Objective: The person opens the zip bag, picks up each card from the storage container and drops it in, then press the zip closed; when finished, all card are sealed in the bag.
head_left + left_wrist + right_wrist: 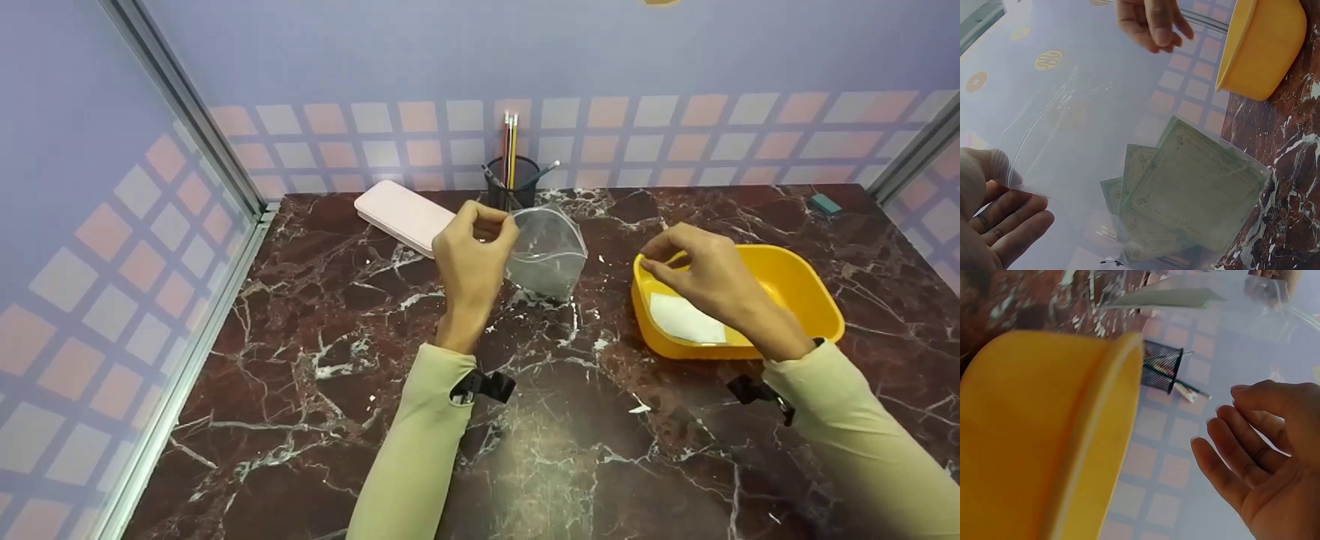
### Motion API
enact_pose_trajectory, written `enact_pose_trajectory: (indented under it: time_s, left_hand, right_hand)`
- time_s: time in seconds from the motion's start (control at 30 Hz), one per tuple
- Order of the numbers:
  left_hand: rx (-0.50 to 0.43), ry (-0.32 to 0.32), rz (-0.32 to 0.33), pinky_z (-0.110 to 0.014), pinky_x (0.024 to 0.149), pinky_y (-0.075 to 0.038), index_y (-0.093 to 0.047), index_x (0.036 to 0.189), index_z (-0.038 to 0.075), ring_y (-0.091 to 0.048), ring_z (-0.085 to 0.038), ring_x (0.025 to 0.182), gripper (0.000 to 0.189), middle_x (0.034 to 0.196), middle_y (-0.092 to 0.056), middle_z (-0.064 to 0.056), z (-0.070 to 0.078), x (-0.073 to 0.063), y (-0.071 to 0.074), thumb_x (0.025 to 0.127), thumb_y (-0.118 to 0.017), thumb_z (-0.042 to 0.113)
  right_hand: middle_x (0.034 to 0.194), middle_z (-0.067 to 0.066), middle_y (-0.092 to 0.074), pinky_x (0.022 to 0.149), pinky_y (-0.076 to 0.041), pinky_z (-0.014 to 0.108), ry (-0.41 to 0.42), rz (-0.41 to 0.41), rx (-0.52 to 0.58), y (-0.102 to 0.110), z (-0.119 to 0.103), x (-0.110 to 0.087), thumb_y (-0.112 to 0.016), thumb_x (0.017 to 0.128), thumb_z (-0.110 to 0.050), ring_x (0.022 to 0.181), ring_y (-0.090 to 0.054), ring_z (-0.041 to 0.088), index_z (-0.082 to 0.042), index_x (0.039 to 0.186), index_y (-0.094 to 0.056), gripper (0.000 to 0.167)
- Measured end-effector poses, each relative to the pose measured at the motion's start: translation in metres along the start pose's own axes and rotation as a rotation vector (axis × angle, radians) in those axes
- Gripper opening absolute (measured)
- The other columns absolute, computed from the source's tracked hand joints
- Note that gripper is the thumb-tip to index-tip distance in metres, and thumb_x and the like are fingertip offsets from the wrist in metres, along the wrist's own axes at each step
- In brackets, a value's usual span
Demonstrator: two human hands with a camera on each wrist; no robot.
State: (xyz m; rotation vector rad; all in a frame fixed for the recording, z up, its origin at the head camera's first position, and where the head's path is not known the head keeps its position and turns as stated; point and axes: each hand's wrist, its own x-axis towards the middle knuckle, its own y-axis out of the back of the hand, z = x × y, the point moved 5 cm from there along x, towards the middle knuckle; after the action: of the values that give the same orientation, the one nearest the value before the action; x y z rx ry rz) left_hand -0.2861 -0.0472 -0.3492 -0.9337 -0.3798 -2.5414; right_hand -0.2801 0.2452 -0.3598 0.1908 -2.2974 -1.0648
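Note:
My left hand (474, 259) pinches the top edge of a clear zip bag (551, 251) between thumb and fingers, and the bag hangs with its mouth up. Inside it are several pale green square paper sheets (1185, 191), fanned over one another, as the left wrist view shows. Over the left side of a yellow plastic basin (814, 281) hovers my right hand (705, 274). Its fingers are loosely bent, and the right wrist view shows nothing between them. A white piece of paper (684, 319) lies in the basin, partly under that hand.
Behind the bag stands a black mesh pencil cup (512, 193) with several pencils. A pale pink case (405, 214) lies to its left. A small teal block (825, 203) sits near the back right corner. White scraps dot the dark marbled tabletop (315, 450).

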Motion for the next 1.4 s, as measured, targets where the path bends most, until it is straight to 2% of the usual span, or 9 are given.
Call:
enact_pose_trajectory:
  time_s: [0.1,0.3,0.37,0.53,0.63,0.83,1.03,1.4]
  left_hand:
    - [0.001,-0.005,0.003,-0.027,0.061,-0.058,-0.073,0.082,0.002,-0.067,-0.016,0.063,0.006,0.073,-0.073,-0.005,0.0,0.0,0.0,0.084,-0.076,-0.002]
    - [0.0,-0.003,-0.001,-0.027,0.06,-0.058,-0.073,0.083,0.002,-0.067,-0.016,0.062,0.006,0.073,-0.073,-0.005,0.001,0.001,0.0,0.084,-0.076,-0.002]
    - [0.006,-0.004,-0.004,-0.026,0.061,-0.057,-0.073,0.083,0.003,-0.067,-0.015,0.063,0.005,0.073,-0.073,-0.004,0.0,0.001,0.0,0.084,-0.076,-0.002]
    - [0.006,-0.005,0.001,-0.026,0.06,-0.057,-0.073,0.083,0.003,-0.067,-0.014,0.062,0.006,0.073,-0.073,-0.003,0.0,0.0,0.0,0.084,-0.076,-0.002]
    - [-0.006,-0.006,0.002,-0.026,0.06,-0.057,-0.073,0.082,0.002,-0.066,-0.015,0.062,0.006,0.073,-0.073,-0.004,0.0,0.0,0.0,0.084,-0.076,-0.002]
    - [-0.027,-0.005,-0.001,-0.027,0.059,-0.058,-0.073,0.083,0.002,-0.066,-0.015,0.061,0.006,0.073,-0.073,-0.005,0.0,0.0,0.0,0.084,-0.076,-0.003]
    - [-0.015,-0.007,-0.004,-0.026,0.059,-0.057,-0.072,0.083,0.002,-0.066,-0.015,0.062,0.006,0.073,-0.073,-0.004,0.0,0.0,0.0,0.085,-0.076,-0.003]
    - [0.0,-0.003,0.0,-0.026,0.061,-0.058,-0.073,0.083,0.002,-0.067,-0.015,0.063,0.006,0.073,-0.073,-0.005,0.001,0.0,0.001,0.084,-0.077,-0.002]
  right_hand:
    - [0.098,0.013,-0.075,0.076,-0.053,0.01,-0.016,-0.029,-0.009,0.001,0.012,-0.004,-0.079,0.091,0.006,0.086,-0.073,0.03,0.001,0.1,-0.076,0.011]
    - [0.099,0.015,-0.075,0.076,-0.054,0.014,-0.08,-0.128,-0.017,-0.001,0.039,-0.013,-0.078,0.092,0.005,0.088,-0.073,0.032,0.003,0.103,-0.075,0.011]
    - [0.1,0.016,-0.076,0.078,-0.057,0.022,-0.108,-0.171,-0.028,-0.002,0.049,-0.016,-0.078,0.093,0.001,0.09,-0.073,0.033,0.004,0.105,-0.076,0.012]
    - [0.103,0.019,-0.077,0.085,-0.06,0.053,-0.156,-0.279,-0.059,-0.009,0.071,-0.019,-0.082,0.093,-0.007,0.094,-0.073,0.036,0.005,0.11,-0.077,0.021]
    - [0.103,0.02,-0.077,0.089,-0.058,0.057,-0.171,-0.332,-0.065,-0.013,0.08,-0.022,-0.085,0.09,-0.01,0.095,-0.073,0.037,0.006,0.111,-0.076,0.028]
    - [0.102,0.019,-0.077,0.09,-0.058,0.057,-0.153,-0.393,-0.073,-0.019,0.09,-0.025,-0.091,0.083,-0.013,0.095,-0.073,0.037,0.007,0.107,-0.076,0.035]
    - [0.099,0.016,-0.077,0.088,-0.058,0.054,-0.171,-0.44,-0.087,-0.022,0.095,-0.027,-0.094,0.079,-0.015,0.092,-0.072,0.034,0.006,0.104,-0.076,0.037]
    - [0.092,0.011,-0.075,0.082,-0.058,0.047,-0.155,-0.443,-0.106,-0.023,0.096,-0.027,-0.095,0.078,-0.014,0.086,-0.068,0.028,0.003,0.098,-0.075,0.033]
